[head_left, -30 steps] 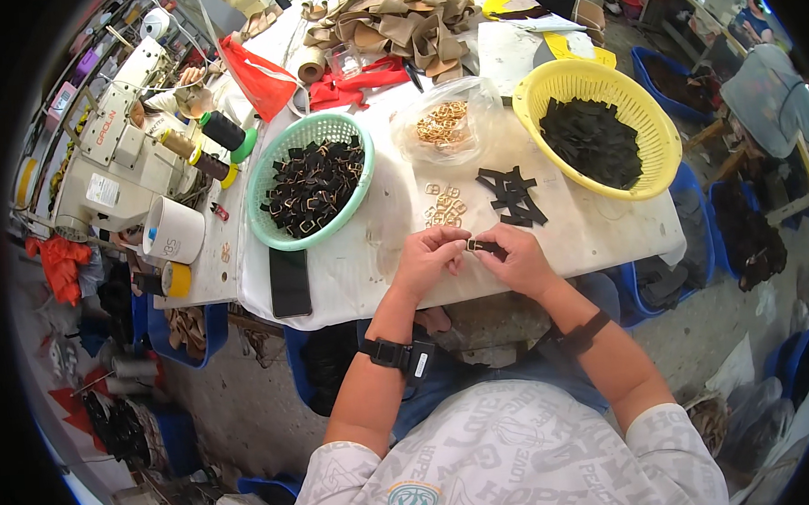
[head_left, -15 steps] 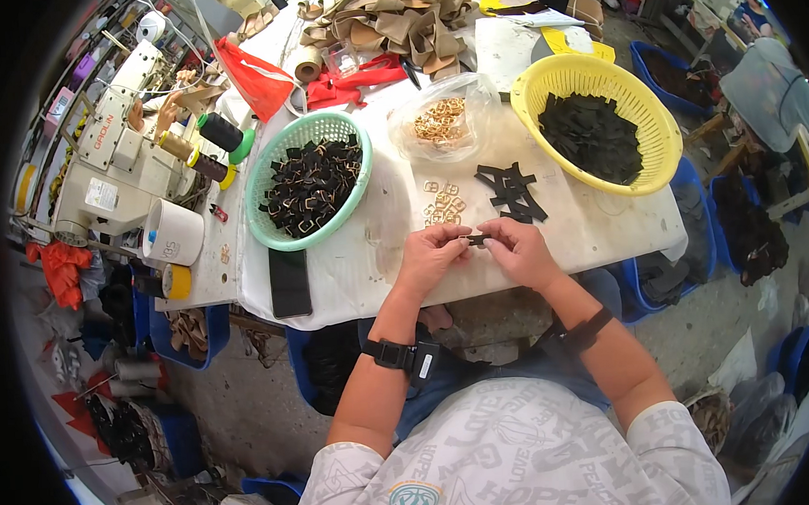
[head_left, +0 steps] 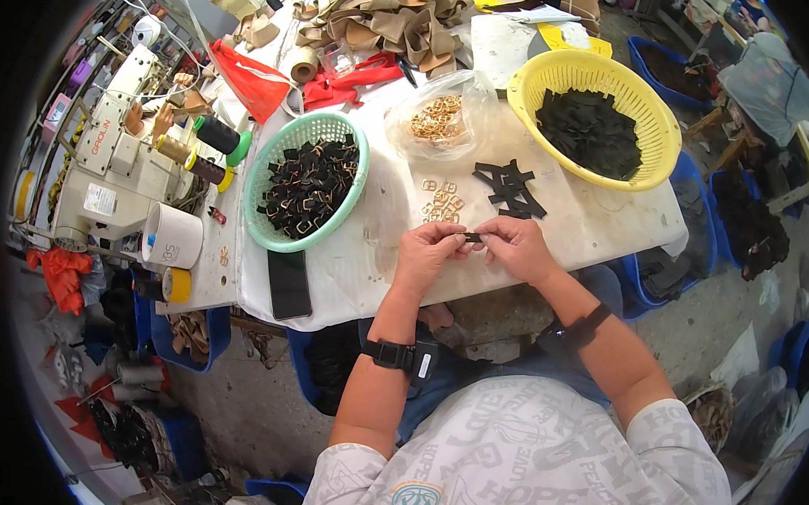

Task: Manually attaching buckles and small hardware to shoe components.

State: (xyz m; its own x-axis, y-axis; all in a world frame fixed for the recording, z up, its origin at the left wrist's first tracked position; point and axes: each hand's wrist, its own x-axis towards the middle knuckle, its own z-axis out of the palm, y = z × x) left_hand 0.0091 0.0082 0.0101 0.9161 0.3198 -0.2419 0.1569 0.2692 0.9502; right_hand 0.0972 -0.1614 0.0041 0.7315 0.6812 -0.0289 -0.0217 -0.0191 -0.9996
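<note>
At the table's front edge, my left hand (head_left: pixel 424 253) and my right hand (head_left: pixel 519 250) pinch a small black strap piece (head_left: pixel 472 237) between thumbs and fingertips. The fingers cover most of it, so I cannot tell whether a buckle is on it. Just beyond my left hand lie several loose gold buckles (head_left: pixel 442 199). Beyond my right hand is a small pile of black strap pieces (head_left: pixel 508 190). Farther back, a clear plastic bag (head_left: pixel 482 100) holds more gold buckles (head_left: pixel 437 119).
A green basket (head_left: pixel 251 200) of black straps fitted with buckles stands left, a phone (head_left: pixel 289 285) in front of it. At the right, a yellow basket (head_left: pixel 664 142) holds black pieces. Thread spools (head_left: pixel 221 134) and a sewing machine (head_left: pixel 103 180) are far left; tan pieces (head_left: pixel 390 23) lie behind.
My fingertips have shifted slightly around the black strap piece, and my left fingers cover its end more. Both hands stay in nearly the same place.
</note>
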